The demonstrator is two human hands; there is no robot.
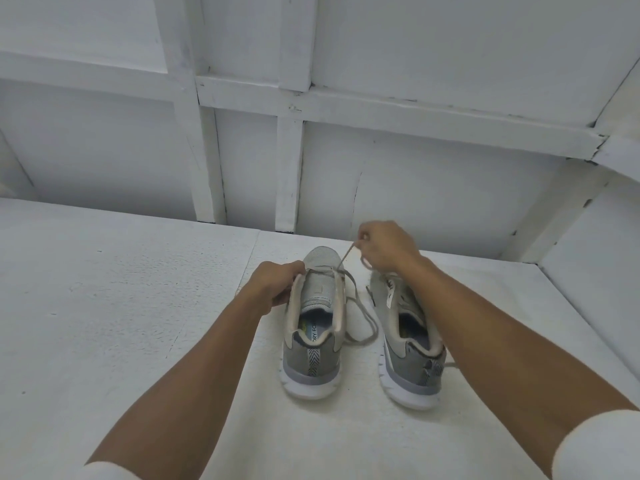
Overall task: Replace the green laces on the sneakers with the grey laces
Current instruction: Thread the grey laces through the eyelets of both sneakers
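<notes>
My left grip is clasping the left sneaker by its collar, steadying it on the surface, while my right grip is pinching the grey lace, pulling it taut upward. The right sneaker is crowding just beside, and open room is lying leftward.

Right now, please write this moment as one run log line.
step: lacing with grey lace | left hand: grips left sneaker | right hand: pinches lace, taut | right sneaker: stands beside
</notes>
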